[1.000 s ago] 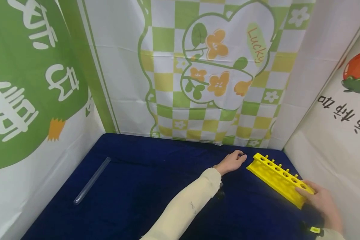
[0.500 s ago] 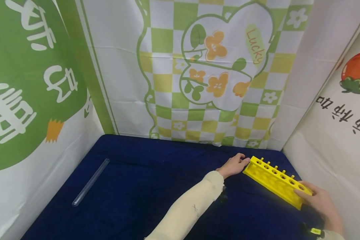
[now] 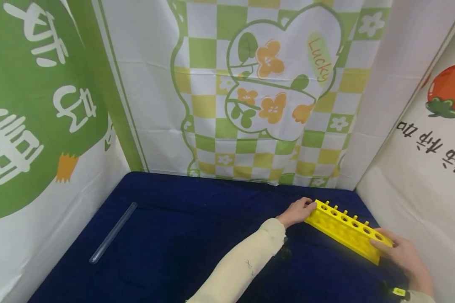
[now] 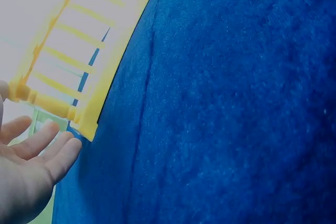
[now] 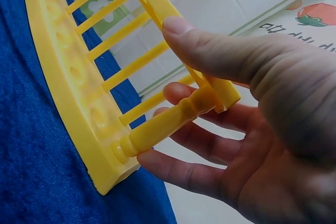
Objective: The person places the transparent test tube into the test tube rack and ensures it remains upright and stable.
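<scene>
A yellow test tube rack (image 3: 343, 233) stands on the dark blue cloth at the right, its row of round holes facing up. My right hand (image 3: 403, 252) grips its near right end. In the right wrist view, the thumb (image 5: 184, 38) lies on the top bar and the fingers curl about the turned end post (image 5: 160, 127). At the far left end, my left hand (image 3: 297, 211) touches the rack's corner. Its fingers (image 4: 65, 156) stay loosely extended beside the end post in the left wrist view. A clear test tube (image 3: 113, 233) lies on the cloth at the left.
Dark blue cloth (image 3: 155, 244) covers the table. Printed curtains close it in at the back (image 3: 208, 145), left and right. The right curtain (image 3: 436, 198) hangs close beside my right hand.
My left hand has moved right to meet the rack's far end. That end of the rack has shifted slightly left and nearer. The right hand keeps its grip; the tube lies where it was.
</scene>
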A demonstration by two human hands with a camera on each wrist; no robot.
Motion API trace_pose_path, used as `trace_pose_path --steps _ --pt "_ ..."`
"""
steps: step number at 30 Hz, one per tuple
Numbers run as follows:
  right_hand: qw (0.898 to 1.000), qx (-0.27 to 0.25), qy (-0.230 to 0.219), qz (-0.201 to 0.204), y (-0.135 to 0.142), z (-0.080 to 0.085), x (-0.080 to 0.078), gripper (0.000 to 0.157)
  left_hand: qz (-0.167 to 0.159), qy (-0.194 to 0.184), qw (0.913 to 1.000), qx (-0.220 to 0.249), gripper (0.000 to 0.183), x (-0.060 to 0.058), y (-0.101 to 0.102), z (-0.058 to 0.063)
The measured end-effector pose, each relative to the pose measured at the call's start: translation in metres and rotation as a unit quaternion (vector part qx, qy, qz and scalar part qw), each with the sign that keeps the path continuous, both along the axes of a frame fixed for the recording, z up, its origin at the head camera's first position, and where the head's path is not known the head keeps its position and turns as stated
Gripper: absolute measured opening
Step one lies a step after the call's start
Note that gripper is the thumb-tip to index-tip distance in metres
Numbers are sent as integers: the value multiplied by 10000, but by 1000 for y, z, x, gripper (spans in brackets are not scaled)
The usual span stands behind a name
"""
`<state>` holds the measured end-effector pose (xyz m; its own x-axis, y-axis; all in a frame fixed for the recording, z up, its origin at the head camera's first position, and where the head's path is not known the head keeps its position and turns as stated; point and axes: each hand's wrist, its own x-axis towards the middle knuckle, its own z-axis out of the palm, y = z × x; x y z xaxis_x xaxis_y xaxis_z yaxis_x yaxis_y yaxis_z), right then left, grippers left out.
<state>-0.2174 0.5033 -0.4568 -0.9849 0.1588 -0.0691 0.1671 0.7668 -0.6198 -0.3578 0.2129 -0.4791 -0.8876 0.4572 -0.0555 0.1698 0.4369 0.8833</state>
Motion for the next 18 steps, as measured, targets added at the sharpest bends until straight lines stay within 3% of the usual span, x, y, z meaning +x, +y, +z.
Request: trace_pose_path --steps 11,18 --pt "9994 -345 -57 -5 2 -4 0 82 -270 100 9994 -204 54 -2 1 -5" --pt "9964 -816 -160 -132 2 -7 -1 86 -225 65 9993 -300 53 1 2 -3"
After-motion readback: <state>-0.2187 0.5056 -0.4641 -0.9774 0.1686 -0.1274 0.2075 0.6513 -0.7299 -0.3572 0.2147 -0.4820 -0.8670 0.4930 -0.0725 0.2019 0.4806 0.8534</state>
